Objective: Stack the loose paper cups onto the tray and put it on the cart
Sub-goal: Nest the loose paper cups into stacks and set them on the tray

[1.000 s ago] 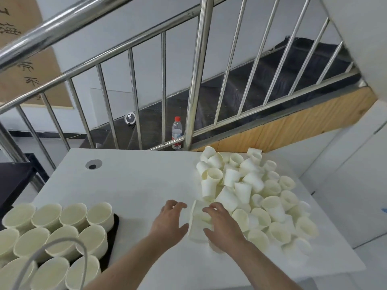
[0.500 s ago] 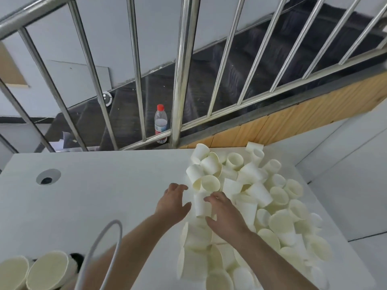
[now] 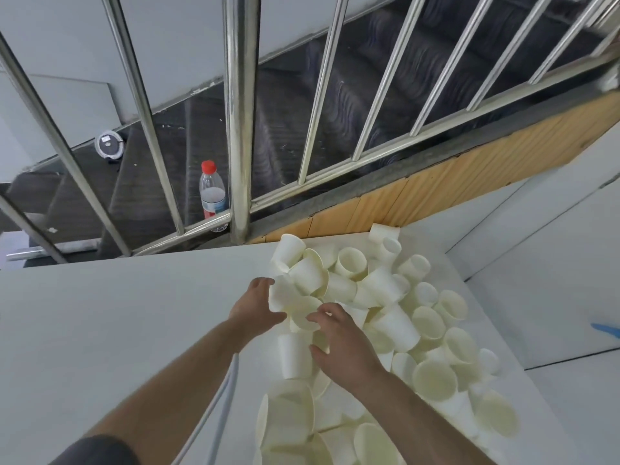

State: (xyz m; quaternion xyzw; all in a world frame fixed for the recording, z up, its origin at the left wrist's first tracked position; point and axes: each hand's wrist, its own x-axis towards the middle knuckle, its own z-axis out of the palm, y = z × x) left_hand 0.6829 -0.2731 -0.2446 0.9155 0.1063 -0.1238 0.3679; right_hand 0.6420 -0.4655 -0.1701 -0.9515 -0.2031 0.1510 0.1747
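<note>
At the near edge of the white counter [image 3: 100, 330] a loose cable [image 3: 214, 417] hangs beside the left forearm, and a few paper cups [image 3: 385, 313] lie on their sides close by, some already nested into short sleeves. The right hand [image 3: 342, 344] reaches into the near side of the heap with its fingers spread over a cup lying mouth-up; its grip is curled round that cup's rim, though how firmly cannot be told. The left hand [image 3: 256, 305] sits just beside it, fingers bent against the side of a tipped cup at the heap's left fringe, steadying more than lifting. The step seems to be gathering cups to nest, so it pays to take them one at a time, turn every mouth the same way, and slide each into the next before carrying the sleeve off. Thin paper walls probably crush under a hard squeeze, so a light hold near the rim is wiser. Further out the heap spreads toward the far right corner, where cups lie near the edge and could roll off if jostled. Neither tray nor cart is in sight. Beyond the far edge stand a steel railing [image 3: 240, 129] and a water bottle [image 3: 211, 193].
</note>
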